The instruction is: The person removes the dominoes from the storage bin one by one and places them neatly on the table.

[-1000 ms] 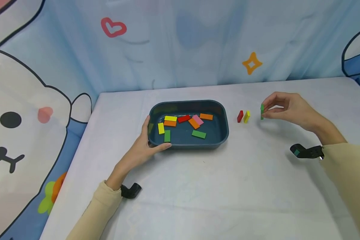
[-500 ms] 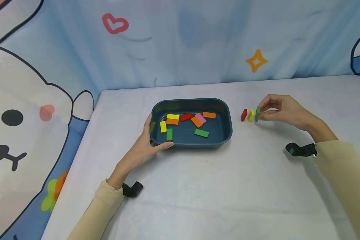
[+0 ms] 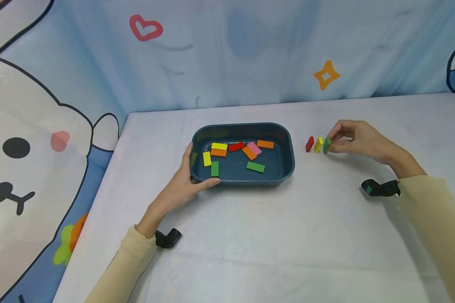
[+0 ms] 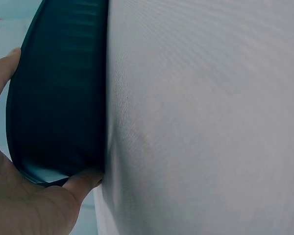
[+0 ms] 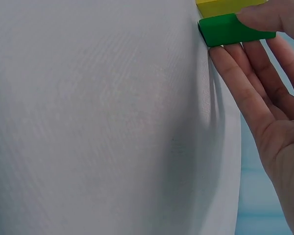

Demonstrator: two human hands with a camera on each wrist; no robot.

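My right hand (image 3: 358, 139) has brought the green block (image 3: 327, 145) down beside the yellow block (image 3: 318, 144) and red block (image 3: 309, 144) on the table (image 3: 273, 235), grip still pinching it. Three stand; eight wait in the tray (image 3: 288, 166), which my left hand (image 3: 183, 185) clasps.

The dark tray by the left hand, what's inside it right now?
Inside the dark tray lie loose flat blocks: two yellow, three orange, two green, one red block and one pink block resting on an orange one. Its near wall hides a strip of the floor; the left hand grips its corner.
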